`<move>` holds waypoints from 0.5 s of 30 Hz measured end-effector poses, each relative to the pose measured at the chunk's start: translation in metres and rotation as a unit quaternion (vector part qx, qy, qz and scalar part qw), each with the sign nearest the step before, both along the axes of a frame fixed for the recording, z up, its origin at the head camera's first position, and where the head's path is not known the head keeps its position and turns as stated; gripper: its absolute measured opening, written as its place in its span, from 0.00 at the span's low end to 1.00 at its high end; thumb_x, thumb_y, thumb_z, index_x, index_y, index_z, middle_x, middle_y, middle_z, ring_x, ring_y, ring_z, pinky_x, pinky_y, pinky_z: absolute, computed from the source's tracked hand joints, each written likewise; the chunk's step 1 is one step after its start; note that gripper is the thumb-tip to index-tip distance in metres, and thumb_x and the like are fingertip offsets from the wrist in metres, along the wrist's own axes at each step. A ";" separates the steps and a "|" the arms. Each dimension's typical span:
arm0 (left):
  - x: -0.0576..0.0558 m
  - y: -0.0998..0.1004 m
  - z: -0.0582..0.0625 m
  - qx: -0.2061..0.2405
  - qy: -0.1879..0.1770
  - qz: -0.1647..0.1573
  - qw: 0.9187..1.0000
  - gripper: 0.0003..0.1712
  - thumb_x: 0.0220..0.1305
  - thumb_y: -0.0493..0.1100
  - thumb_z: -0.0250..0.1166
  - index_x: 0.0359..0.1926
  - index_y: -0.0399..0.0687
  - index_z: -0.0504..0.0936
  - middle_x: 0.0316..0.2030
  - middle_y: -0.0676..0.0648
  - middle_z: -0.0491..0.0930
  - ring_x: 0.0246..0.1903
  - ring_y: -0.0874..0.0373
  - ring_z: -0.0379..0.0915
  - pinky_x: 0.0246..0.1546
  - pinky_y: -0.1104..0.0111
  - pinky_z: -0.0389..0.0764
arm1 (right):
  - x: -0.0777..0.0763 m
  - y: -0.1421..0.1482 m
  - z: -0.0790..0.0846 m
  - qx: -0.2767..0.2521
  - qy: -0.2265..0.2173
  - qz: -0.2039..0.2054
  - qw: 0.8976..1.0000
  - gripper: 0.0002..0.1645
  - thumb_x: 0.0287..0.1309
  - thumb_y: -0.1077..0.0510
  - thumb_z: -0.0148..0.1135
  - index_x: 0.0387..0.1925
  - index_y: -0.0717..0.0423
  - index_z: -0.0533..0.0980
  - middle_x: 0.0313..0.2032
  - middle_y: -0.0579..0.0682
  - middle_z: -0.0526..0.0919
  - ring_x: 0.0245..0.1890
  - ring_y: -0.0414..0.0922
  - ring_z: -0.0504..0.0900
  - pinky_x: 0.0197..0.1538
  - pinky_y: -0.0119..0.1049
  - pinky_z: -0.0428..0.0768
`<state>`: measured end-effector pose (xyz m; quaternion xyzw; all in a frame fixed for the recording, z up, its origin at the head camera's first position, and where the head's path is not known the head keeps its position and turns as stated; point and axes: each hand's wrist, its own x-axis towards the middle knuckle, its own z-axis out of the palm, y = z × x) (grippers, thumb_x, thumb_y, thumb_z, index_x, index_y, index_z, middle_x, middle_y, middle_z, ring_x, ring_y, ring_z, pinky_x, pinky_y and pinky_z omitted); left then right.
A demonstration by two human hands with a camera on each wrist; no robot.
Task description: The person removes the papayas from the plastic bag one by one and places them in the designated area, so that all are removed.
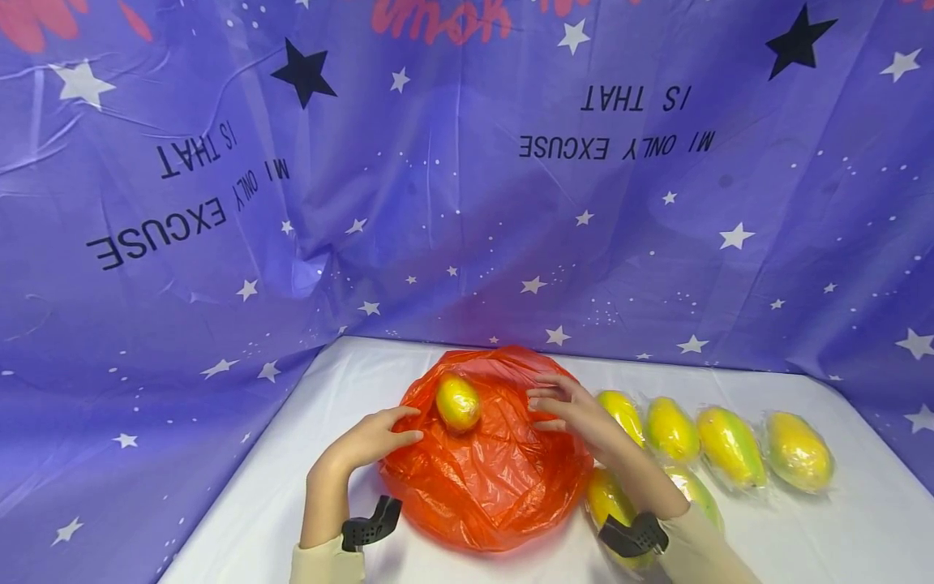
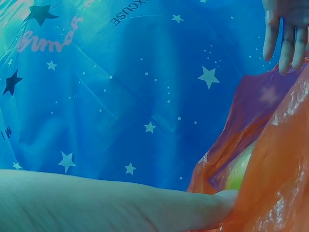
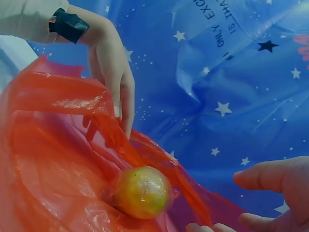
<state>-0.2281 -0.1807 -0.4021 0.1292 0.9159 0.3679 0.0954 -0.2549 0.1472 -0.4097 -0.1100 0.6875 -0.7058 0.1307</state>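
Note:
A red plastic bag [image 1: 496, 487] lies spread with its mouth wide on the white table. Inside it, toward the back left, sits one yellow-green mango [image 1: 458, 403] in clear wrap. My left hand [image 1: 372, 438] is at the bag's left rim, with straight fingers and thumb touching the film and spread apart; part of the fingertips is hidden by the red film in the right wrist view. Over the bag's right side hovers my right hand [image 1: 572, 410], its fingers extended and apart, holding nothing. The right wrist view shows the mango [image 3: 144, 192] close beside the bag's folded edge.
Several wrapped mangoes [image 1: 730, 446] lie on the white table [image 1: 824, 535] right of the bag, some partly covered by my right forearm. A purple star-printed curtain [image 1: 467, 186] rises behind the table and along its left side. Each wrist carries a black camera mount [image 1: 372, 523].

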 end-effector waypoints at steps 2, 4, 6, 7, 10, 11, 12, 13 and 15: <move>0.000 0.000 0.000 0.000 0.001 0.001 1.000 0.27 0.64 0.46 0.64 0.60 0.36 0.75 0.57 0.38 0.75 0.60 0.38 0.65 0.62 0.44 0.62 | -0.003 -0.004 0.000 -0.002 -0.001 0.004 1.000 0.32 0.63 0.64 0.59 0.64 0.70 0.59 0.56 0.65 0.71 0.48 0.48 0.79 0.54 0.56 0.75; 0.000 0.000 0.000 -0.001 0.003 0.001 1.000 0.27 0.64 0.46 0.64 0.60 0.36 0.75 0.56 0.38 0.75 0.60 0.38 0.66 0.62 0.44 0.63 | -0.006 -0.007 0.001 -0.004 -0.002 0.008 1.000 0.32 0.63 0.64 0.59 0.64 0.69 0.60 0.56 0.65 0.71 0.48 0.49 0.79 0.54 0.57 0.75; 0.000 0.000 -0.001 -0.002 0.004 0.003 1.000 0.27 0.64 0.46 0.64 0.60 0.36 0.75 0.56 0.38 0.76 0.60 0.38 0.66 0.62 0.44 0.63 | -0.008 -0.010 0.001 -0.003 -0.003 0.013 1.000 0.32 0.63 0.63 0.59 0.64 0.69 0.59 0.57 0.65 0.71 0.48 0.49 0.79 0.54 0.58 0.74; 0.000 0.000 -0.001 -0.003 0.004 0.003 1.000 0.27 0.64 0.46 0.64 0.60 0.36 0.75 0.56 0.38 0.76 0.60 0.38 0.66 0.62 0.44 0.63 | -0.009 -0.012 0.001 -0.003 -0.004 0.015 1.000 0.32 0.63 0.63 0.59 0.65 0.68 0.59 0.57 0.65 0.71 0.48 0.49 0.79 0.55 0.58 0.74; 0.000 0.000 -0.001 -0.002 0.004 0.003 1.000 0.27 0.64 0.45 0.64 0.60 0.36 0.75 0.56 0.37 0.75 0.60 0.38 0.66 0.62 0.44 0.63 | -0.012 -0.016 0.000 -0.005 -0.008 0.020 1.000 0.31 0.64 0.63 0.58 0.65 0.68 0.59 0.56 0.65 0.70 0.47 0.50 0.79 0.55 0.60 0.73; 0.000 0.000 -0.001 -0.002 0.004 0.002 1.000 0.27 0.64 0.45 0.64 0.60 0.35 0.75 0.56 0.37 0.75 0.60 0.38 0.66 0.62 0.44 0.63 | -0.013 -0.018 0.000 -0.006 -0.009 0.022 1.000 0.31 0.64 0.64 0.57 0.64 0.69 0.59 0.55 0.65 0.71 0.47 0.50 0.79 0.55 0.60 0.73; 0.000 0.000 -0.001 -0.001 0.004 0.002 1.000 0.27 0.64 0.45 0.64 0.60 0.35 0.75 0.56 0.37 0.75 0.60 0.38 0.66 0.62 0.44 0.63 | -0.015 -0.019 0.000 -0.004 -0.010 0.022 1.000 0.30 0.64 0.63 0.57 0.64 0.69 0.59 0.55 0.64 0.71 0.47 0.50 0.79 0.55 0.59 0.73; 0.000 0.000 -0.001 -0.001 0.004 0.002 1.000 0.27 0.64 0.45 0.64 0.59 0.35 0.75 0.56 0.37 0.75 0.60 0.38 0.66 0.62 0.44 0.63 | -0.016 -0.020 -0.001 0.001 -0.009 0.022 1.000 0.30 0.64 0.63 0.57 0.64 0.69 0.59 0.54 0.64 0.71 0.46 0.50 0.79 0.54 0.59 0.74; 0.000 0.000 -0.001 -0.003 0.005 0.003 1.000 0.26 0.64 0.45 0.64 0.59 0.35 0.75 0.56 0.37 0.75 0.60 0.38 0.66 0.61 0.44 0.63 | -0.019 -0.023 -0.002 0.012 -0.004 0.023 1.000 0.31 0.64 0.63 0.57 0.64 0.69 0.59 0.54 0.64 0.71 0.46 0.50 0.79 0.53 0.57 0.76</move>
